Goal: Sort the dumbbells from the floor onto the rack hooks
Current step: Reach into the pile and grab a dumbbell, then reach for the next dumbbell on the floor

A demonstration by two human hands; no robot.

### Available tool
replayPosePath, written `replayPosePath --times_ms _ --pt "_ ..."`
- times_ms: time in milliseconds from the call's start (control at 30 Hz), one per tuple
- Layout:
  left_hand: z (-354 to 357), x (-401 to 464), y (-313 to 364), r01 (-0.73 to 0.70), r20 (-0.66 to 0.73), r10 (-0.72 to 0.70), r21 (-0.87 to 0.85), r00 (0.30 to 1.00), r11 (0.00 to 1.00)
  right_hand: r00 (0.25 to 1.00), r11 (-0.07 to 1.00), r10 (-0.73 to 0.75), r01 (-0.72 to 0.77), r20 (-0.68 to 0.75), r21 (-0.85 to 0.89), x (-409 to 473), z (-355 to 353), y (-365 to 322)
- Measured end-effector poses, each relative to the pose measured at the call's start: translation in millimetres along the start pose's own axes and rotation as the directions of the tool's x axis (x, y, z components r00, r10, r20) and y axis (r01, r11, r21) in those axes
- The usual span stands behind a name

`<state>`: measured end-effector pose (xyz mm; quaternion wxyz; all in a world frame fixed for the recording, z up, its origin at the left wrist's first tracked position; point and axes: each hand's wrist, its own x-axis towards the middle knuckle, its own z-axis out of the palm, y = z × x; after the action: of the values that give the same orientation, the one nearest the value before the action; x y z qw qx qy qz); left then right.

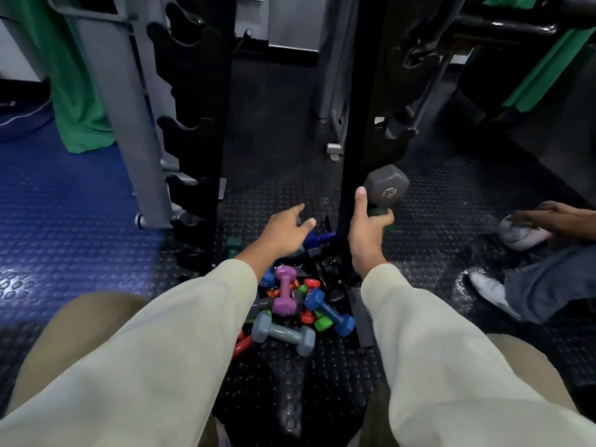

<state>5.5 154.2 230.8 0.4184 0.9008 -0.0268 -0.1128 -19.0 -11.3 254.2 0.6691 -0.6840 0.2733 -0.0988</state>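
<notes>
My right hand (366, 225) grips the handle of a dark grey hex dumbbell (386, 186), held upright just right of the rack's black right post (358, 124). My left hand (287, 230) hovers with fingers spread over a pile of small dumbbells on the floor: a dark blue one (317, 238) just under the fingers, a purple one (284, 293), a blue one (330, 312), a grey-blue one (283, 333), plus red and green ones. The rack's left post (190, 130) carries several bare black hooks.
A grey machine frame (129, 124) stands left of the rack over a blue mat (64, 204). Another person sits at the right, a hand (548, 216) on a white shoe and a leg (541, 291) stretched over the black studded floor. Green cloth (74, 91) hangs at back left.
</notes>
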Motion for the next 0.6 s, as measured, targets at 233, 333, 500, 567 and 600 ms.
replayPosePath --times_ms 233,333,500,567,600 --pt "37.2 -19.1 -84.6 0.205 -0.04 -0.203 0.043 0.978 0.978 0.992 0.966 -0.105 0.117 0.064 -0.229 -17.1 9.2 94.7" --pt "47.9 -28.8 -107.2 0.253 -0.026 -0.252 0.06 0.967 0.966 0.993 0.944 -0.003 0.04 0.114 -0.326 -19.2 12.4 127.4" --pt "73.4 -44.5 -142.6 0.395 0.039 -0.402 0.121 0.915 0.911 0.942 0.86 0.24 -0.095 0.234 -0.501 -24.0 8.5 186.5" --pt "82.7 -49.2 -152.9 0.434 0.061 -0.446 0.151 0.893 0.888 0.901 0.802 0.34 -0.129 0.269 -0.583 -23.0 3.4 209.8" --pt "86.1 -52.0 -155.7 0.447 0.073 -0.464 0.168 0.883 0.879 0.889 0.774 0.366 -0.128 0.274 -0.62 -22.2 1.1 221.5"
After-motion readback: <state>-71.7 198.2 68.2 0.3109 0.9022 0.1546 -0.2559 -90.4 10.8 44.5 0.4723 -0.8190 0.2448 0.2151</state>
